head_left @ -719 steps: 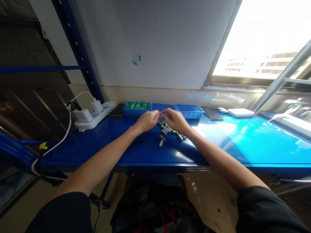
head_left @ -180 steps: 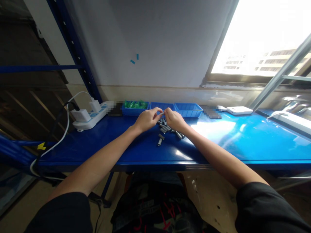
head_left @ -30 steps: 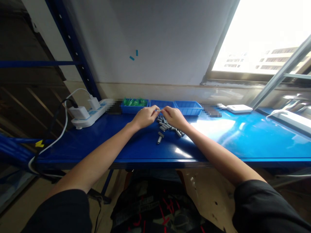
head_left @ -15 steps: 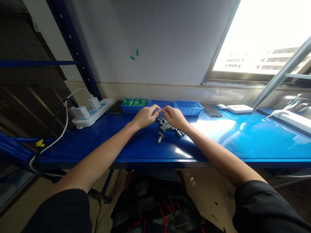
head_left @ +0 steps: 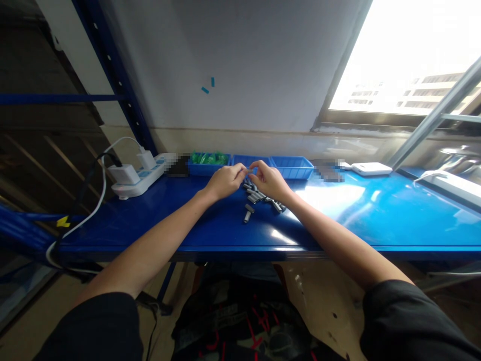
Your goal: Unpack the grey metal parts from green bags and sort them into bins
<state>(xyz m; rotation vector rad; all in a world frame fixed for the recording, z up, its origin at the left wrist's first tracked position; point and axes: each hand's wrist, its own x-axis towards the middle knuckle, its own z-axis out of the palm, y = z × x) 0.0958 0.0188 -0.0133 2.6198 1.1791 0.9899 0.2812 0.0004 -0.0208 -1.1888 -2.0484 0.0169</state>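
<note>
My left hand (head_left: 224,181) and my right hand (head_left: 269,181) meet above the blue table (head_left: 188,225), fingertips pinched together on a small grey metal piece (head_left: 248,172) held between them. Just below and to the right of the hands lies a loose pile of several small grey metal pieces (head_left: 259,197), and one piece (head_left: 247,216) lies apart nearer me. Behind the hands stand three blue bins: the left bin (head_left: 209,165) holds green parts, the middle bin (head_left: 246,161) is partly hidden by my fingers, and the right bin (head_left: 293,168) looks empty.
A white power strip (head_left: 141,178) with plugged chargers and cables sits at the table's left. A white flat device (head_left: 370,169) lies at the right by the window. A blue rack post (head_left: 112,75) rises at the left. A dark bag (head_left: 240,321) lies below the table.
My right hand's fingers have lifted slightly and my fingertips shifted on the small piece; otherwise both hands stay in the same spot over the pile.
</note>
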